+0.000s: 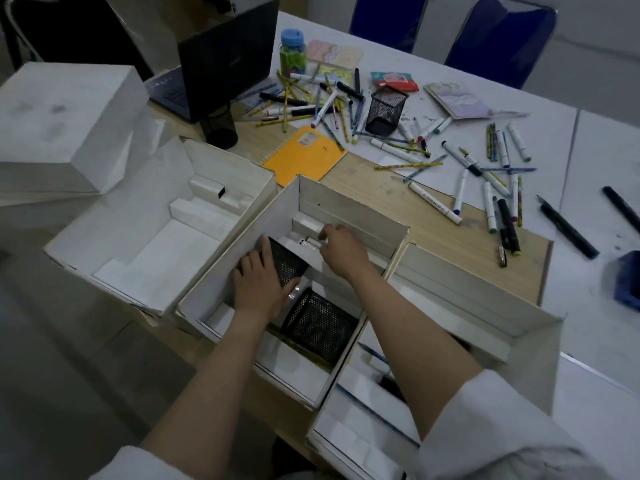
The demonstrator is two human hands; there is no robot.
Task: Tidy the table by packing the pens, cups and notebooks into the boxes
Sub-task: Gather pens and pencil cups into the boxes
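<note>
left box [145,237]: open, roomy | middle box [346,206]: crowded by mesh cups [318,327]

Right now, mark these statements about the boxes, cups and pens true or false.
1. Both hands are inside the middle box. True.
2. The left hand rests on a black mesh cup. True.
3. The left box holds two mesh cups. False: no cups lie in it; both packed cups, including the nearer cup, lie in the middle box.
4. The orange notebook is already packed. False: it lies on the table.
5. The right hand holds pens at its fingers. True.
6. Every mesh cup is packed. False: one lies among the loose pens.
</note>
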